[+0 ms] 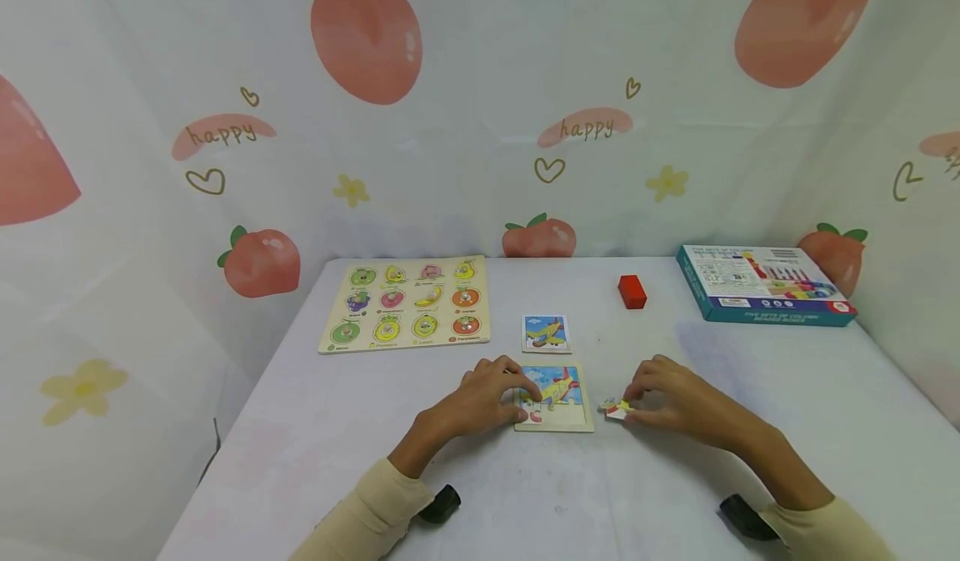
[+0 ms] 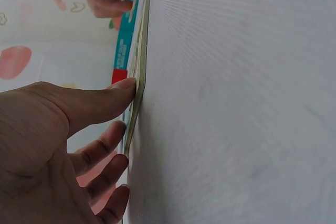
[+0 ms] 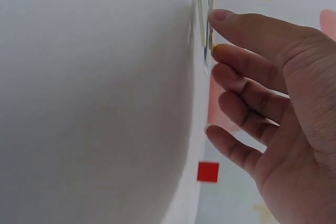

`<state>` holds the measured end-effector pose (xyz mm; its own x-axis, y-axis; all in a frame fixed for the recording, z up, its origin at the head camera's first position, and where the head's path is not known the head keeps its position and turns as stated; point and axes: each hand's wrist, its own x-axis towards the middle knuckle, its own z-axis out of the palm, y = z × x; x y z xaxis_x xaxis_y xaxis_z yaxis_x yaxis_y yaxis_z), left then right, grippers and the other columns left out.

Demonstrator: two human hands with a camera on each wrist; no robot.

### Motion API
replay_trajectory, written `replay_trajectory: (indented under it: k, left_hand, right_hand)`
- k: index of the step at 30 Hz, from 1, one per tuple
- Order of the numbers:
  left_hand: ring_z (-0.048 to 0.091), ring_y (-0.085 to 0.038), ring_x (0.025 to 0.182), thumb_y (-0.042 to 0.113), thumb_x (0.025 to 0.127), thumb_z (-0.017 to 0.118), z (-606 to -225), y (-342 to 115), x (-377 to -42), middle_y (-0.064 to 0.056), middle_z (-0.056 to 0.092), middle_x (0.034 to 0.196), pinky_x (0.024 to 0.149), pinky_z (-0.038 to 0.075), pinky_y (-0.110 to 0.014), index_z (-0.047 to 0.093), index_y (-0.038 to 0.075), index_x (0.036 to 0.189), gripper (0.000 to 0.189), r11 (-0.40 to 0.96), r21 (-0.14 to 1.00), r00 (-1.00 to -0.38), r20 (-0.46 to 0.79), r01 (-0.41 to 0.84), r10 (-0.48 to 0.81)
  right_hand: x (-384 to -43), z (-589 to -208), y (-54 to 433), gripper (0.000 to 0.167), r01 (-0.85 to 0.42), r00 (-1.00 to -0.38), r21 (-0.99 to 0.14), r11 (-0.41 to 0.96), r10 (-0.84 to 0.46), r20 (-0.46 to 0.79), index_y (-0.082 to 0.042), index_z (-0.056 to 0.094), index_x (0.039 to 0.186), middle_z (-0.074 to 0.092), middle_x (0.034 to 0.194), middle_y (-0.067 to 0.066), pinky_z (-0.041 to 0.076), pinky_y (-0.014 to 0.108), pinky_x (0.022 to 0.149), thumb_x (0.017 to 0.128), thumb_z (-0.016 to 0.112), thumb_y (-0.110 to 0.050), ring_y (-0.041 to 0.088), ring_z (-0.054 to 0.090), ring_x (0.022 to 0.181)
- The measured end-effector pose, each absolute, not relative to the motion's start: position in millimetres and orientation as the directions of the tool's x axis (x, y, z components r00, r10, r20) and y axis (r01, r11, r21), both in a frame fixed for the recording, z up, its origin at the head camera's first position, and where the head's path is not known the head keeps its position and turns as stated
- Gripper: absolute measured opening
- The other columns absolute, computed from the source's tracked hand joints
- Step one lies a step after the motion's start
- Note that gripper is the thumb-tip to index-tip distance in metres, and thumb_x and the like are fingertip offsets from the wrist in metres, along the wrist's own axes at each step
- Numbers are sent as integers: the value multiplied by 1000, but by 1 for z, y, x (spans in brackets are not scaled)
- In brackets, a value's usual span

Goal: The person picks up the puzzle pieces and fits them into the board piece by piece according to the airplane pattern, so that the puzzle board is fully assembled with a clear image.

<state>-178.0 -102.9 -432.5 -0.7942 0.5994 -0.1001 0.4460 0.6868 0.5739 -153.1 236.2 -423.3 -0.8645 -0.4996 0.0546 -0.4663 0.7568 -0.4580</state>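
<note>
A small wooden jigsaw board (image 1: 555,427) with a yellow airplane picture lies on the table. My left hand (image 1: 487,396) rests over its left side, thumb and index fingertips touching the picture near the lower left; the other fingers hang loose in the left wrist view. Just right of the board, my right hand (image 1: 671,398) pinches a jigsaw piece (image 1: 617,412) with white, red and yellow on it between thumb and index finger. In the right wrist view, the piece (image 3: 211,30) shows edge-on at the fingertips. Part of the picture is hidden under my left fingers.
Behind the board lies a small airplane picture card (image 1: 546,333). A fruit puzzle board (image 1: 405,304) lies at the back left. A red block (image 1: 632,292) and a teal box (image 1: 772,286) stand at the back right. A printed curtain (image 1: 480,127) hangs behind the table.
</note>
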Motion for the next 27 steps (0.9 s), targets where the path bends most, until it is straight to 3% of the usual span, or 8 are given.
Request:
replay_trajectory:
  k: [13,27]
  left_hand:
    - [47,-23,125,24,98,78,-433,-103,-179,-2,57,138,100,38,-46,79,31,121,24,686,573,-795,-96,448,599]
    - [47,-22,124,25,98,78,-433,-103,-179,-1,57,138,99,37,-44,78,32,122,24,685,573,-794,-97,449,601]
  right_hand:
    - [-168,-424,202,17,-475,-842,-469,745,-540,-5,-26,82,102,64,98,-16,57,30,89,88,85,-36,12,56,102]
    - [-174,-425,175,17,-557,-794,-438,706,-607,31,-25,82,102,65,100,-15,56,33,90,89,87,-34,9,55,102]
